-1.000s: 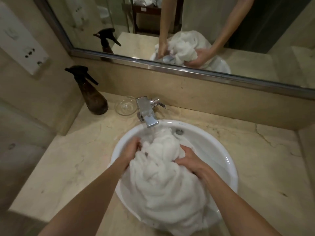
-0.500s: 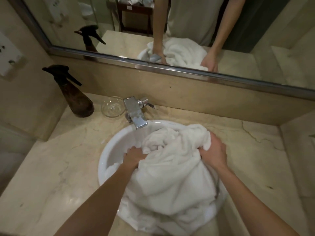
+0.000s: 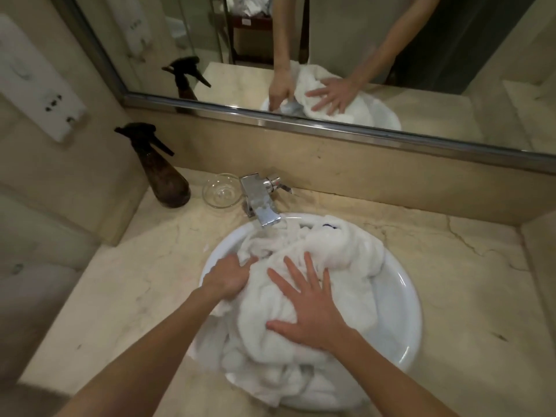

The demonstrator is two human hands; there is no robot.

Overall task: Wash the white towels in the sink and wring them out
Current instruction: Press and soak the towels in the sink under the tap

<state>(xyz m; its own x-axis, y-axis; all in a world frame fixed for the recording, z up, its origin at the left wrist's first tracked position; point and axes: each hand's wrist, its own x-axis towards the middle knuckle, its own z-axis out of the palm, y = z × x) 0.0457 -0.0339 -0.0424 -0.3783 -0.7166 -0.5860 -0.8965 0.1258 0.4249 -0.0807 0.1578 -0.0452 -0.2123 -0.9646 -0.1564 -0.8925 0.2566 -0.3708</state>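
Filling the sink (image 3: 403, 320), white towel (image 3: 340, 254) bunched.

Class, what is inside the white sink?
A bunched white towel fills the sink; the left hand grips it, the right hand presses flat. The drain is covered.

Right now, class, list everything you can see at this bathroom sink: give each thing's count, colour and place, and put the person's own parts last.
towel: one bundle, white, heaped in the sink, hanging over its near rim
sink: one, white, set in the counter
tap: one, chrome, behind the sink
glass dish: one, clear, left of the tap
spray bottle: one, dark brown, black head, counter's back left
counter: one, beige marble
mirror: one, on the wall behind
wall panel: one, white, left wall
left hand: grips the towel's left edge
right hand: fingers spread, presses flat on the towel
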